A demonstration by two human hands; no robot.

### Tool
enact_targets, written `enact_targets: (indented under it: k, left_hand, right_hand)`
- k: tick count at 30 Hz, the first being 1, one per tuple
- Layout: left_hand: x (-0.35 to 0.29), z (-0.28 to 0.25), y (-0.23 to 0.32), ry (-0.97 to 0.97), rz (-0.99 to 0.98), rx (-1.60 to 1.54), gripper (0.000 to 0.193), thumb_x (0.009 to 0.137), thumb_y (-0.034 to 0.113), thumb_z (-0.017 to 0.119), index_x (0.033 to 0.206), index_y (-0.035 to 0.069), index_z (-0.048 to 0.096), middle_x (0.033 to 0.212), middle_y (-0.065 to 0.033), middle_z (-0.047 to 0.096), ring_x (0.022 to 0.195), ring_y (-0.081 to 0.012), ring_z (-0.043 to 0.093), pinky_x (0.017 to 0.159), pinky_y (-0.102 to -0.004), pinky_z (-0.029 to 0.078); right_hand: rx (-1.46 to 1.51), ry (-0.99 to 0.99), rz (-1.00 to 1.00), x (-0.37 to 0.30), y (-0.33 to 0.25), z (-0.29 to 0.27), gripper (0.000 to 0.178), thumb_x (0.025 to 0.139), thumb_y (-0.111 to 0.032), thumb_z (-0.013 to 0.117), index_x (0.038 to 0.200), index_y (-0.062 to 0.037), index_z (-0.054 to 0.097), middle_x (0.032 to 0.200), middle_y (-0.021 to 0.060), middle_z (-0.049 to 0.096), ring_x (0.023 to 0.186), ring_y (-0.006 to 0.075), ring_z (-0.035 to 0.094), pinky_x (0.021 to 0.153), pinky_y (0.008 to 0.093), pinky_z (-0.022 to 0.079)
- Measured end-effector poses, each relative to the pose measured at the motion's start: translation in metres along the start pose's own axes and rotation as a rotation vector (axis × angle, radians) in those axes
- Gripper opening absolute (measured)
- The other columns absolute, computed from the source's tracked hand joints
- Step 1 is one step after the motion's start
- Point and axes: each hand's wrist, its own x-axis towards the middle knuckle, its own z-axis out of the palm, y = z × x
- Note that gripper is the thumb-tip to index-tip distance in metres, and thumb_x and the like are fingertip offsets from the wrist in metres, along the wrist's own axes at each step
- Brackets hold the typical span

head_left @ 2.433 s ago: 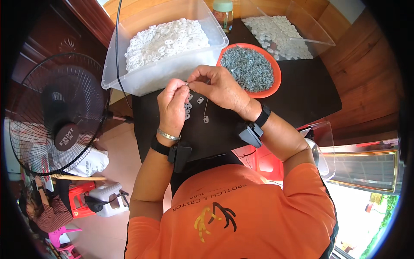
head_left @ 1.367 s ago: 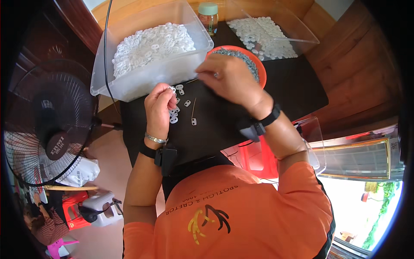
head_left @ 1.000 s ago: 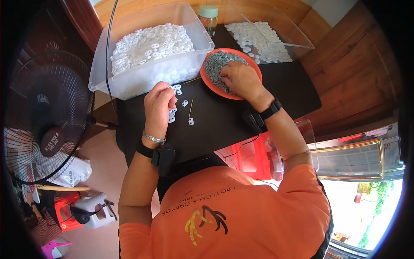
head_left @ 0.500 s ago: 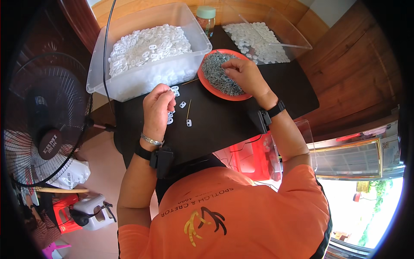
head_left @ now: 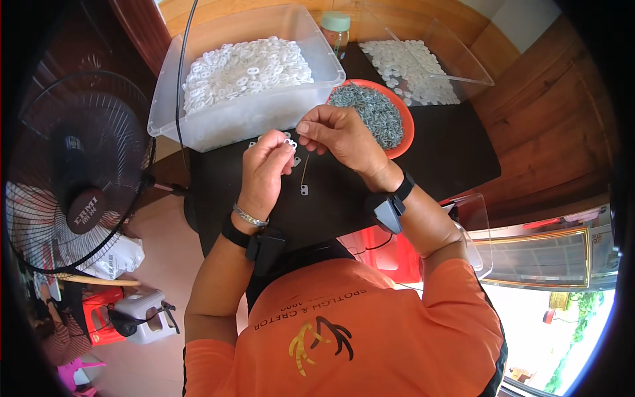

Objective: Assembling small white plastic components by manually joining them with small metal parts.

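Observation:
My left hand (head_left: 266,169) is closed in a pinch on a small white plastic piece with two holes (head_left: 290,143), held up above the dark table. Just right of it, my right hand (head_left: 345,141) is pinched too, its fingertips close to the piece. Whatever those fingertips hold is too small to make out. Behind the right hand stands an orange bowl (head_left: 408,127) full of small grey screw-like pieces (head_left: 377,112). One loose white piece (head_left: 304,190) lies on the table below the hands, by a thin yellowish stick (head_left: 305,169). More white pieces are partly hidden behind my hands.
A big clear tub (head_left: 248,112) heaped with white two-holed pieces stands at the back left. Behind the bowl are a jar with a green lid (head_left: 335,22) and a clear tray (head_left: 486,76) of white discs. A fan (head_left: 86,208) stands left of the dark table (head_left: 291,218).
My right hand has come from the bowl, leftward and nearer, to beside the left hand. My left hand still pinches in front of the tub. The whole view has shifted slightly.

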Motion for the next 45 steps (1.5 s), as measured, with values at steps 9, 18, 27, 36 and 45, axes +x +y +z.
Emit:
enact_targets:
  k: [9, 18, 27, 36, 45]
  left_hand:
    - [0.0, 0.001, 0.002, 0.007, 0.016, 0.012, 0.015, 0.09, 0.013, 0.054, 0.081, 0.001, 0.057, 0.066, 0.0006, 0.051, 0.06, -0.005, 0.045, 0.053, -0.0209, 0.038]
    - [0.0, 0.001, -0.001, 0.021, -0.01, 0.032, 0.014, 0.089, 0.012, 0.054, 0.081, 0.001, 0.057, 0.065, 0.0007, 0.052, 0.058, -0.0048, 0.045, 0.053, -0.0207, 0.038]
    - [-0.001, 0.002, -0.001, 0.002, -0.042, 0.059, 0.014, 0.089, 0.011, 0.052, 0.078, 0.001, 0.054, 0.064, 0.0013, 0.049, 0.057, -0.0043, 0.043, 0.051, -0.0207, 0.036]
    - [-0.006, 0.005, -0.004, 0.03, -0.037, 0.075, 0.015, 0.089, 0.011, 0.051, 0.077, 0.001, 0.052, 0.063, 0.0019, 0.048, 0.055, -0.0043, 0.041, 0.049, -0.0208, 0.035]
    - [0.008, -0.018, 0.002, 0.145, -0.026, 0.026, 0.013, 0.085, 0.01, 0.052, 0.075, 0.002, 0.055, 0.061, 0.0014, 0.048, 0.054, -0.0052, 0.042, 0.05, -0.0206, 0.033]
  right_hand:
    - [0.111, -0.064, -0.039, -0.002, 0.011, 0.01, 0.017, 0.094, -0.017, 0.06, 0.092, -0.0008, 0.065, 0.079, 0.0003, 0.063, 0.069, 0.0068, 0.057, 0.066, 0.0214, 0.048]
    - [0.124, -0.036, -0.029, -0.004, 0.012, 0.01, 0.018, 0.094, -0.018, 0.06, 0.091, -0.0008, 0.064, 0.078, -0.0001, 0.063, 0.069, 0.0064, 0.056, 0.066, 0.0212, 0.048]
    - [0.024, -0.036, -0.081, -0.005, 0.017, 0.011, 0.016, 0.094, -0.015, 0.06, 0.089, 0.0, 0.063, 0.076, 0.0, 0.061, 0.069, 0.0061, 0.055, 0.064, 0.0217, 0.047]
    - [-0.047, -0.042, -0.128, -0.006, 0.016, 0.014, 0.018, 0.09, -0.014, 0.063, 0.081, 0.0016, 0.063, 0.067, 0.0012, 0.06, 0.064, 0.0051, 0.053, 0.057, 0.0228, 0.045]
    - [-0.143, 0.032, -0.149, -0.002, 0.012, 0.014, 0.016, 0.091, -0.015, 0.063, 0.094, 0.0013, 0.066, 0.075, -0.0001, 0.061, 0.07, 0.0058, 0.054, 0.065, 0.023, 0.046]
